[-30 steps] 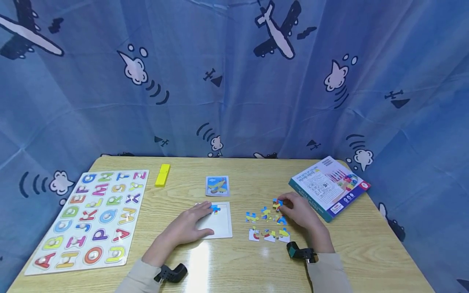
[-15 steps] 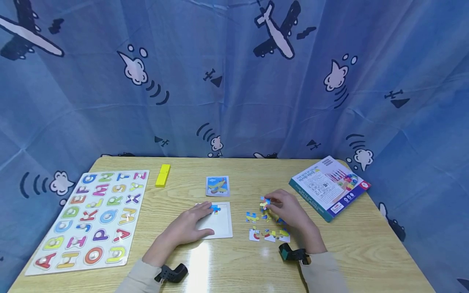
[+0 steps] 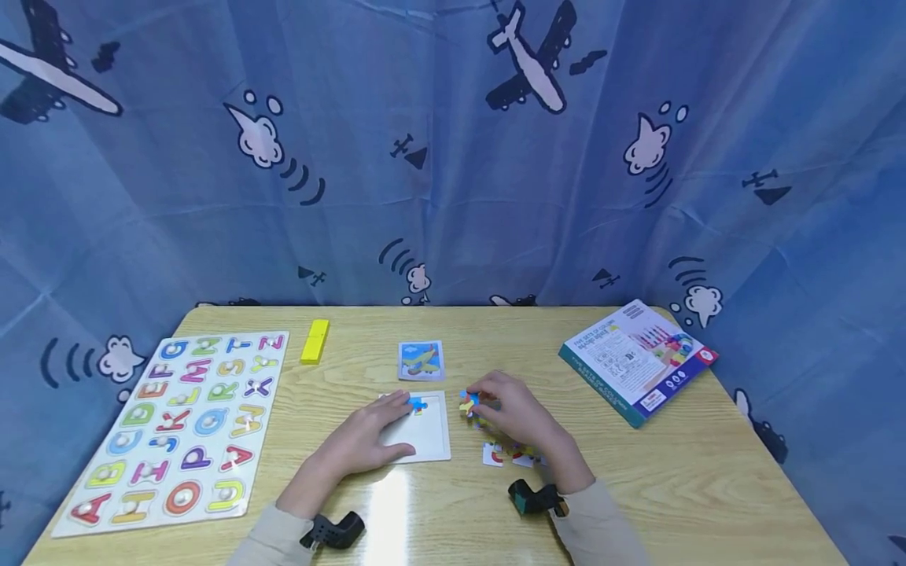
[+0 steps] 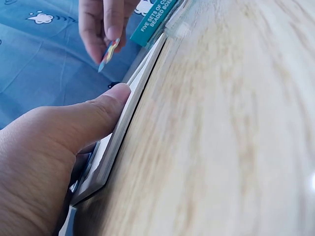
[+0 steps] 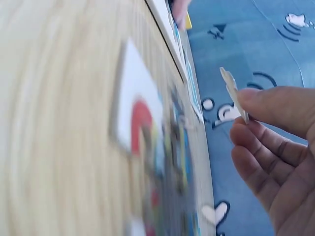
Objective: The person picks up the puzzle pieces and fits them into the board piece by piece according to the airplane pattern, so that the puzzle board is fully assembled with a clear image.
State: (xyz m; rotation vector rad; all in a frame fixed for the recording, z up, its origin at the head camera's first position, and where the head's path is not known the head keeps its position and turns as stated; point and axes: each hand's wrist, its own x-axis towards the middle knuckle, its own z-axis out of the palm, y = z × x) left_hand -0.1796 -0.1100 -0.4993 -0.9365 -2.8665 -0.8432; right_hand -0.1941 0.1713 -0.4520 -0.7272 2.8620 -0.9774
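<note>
My left hand (image 3: 361,436) lies over the left side of a white puzzle tray (image 3: 429,440); its thumb (image 4: 106,105) rests on the tray's near edge. Close by its fingertips, a blue puzzle piece (image 3: 418,404) sits in the tray's upper part. Just right of the tray, my right hand (image 3: 518,413) pinches a blue and yellow puzzle piece (image 3: 467,404) between thumb and fingers. The right wrist view shows this puzzle piece (image 5: 233,92) edge-on, held above the table. Below that hand lie several loose puzzle pieces (image 3: 493,454), partly hidden by it.
An airplane picture card (image 3: 421,361) lies behind the tray. Yellow blocks (image 3: 314,341) stand at the back left, beside a large alphabet board (image 3: 180,432). At the right is a bead-game box (image 3: 637,362). A blue curtain (image 3: 453,157) hangs behind the table.
My right hand has carried the pinched puzzle piece leftward, from over the loose pieces to beside the tray. The left hand has stayed in place on the tray.
</note>
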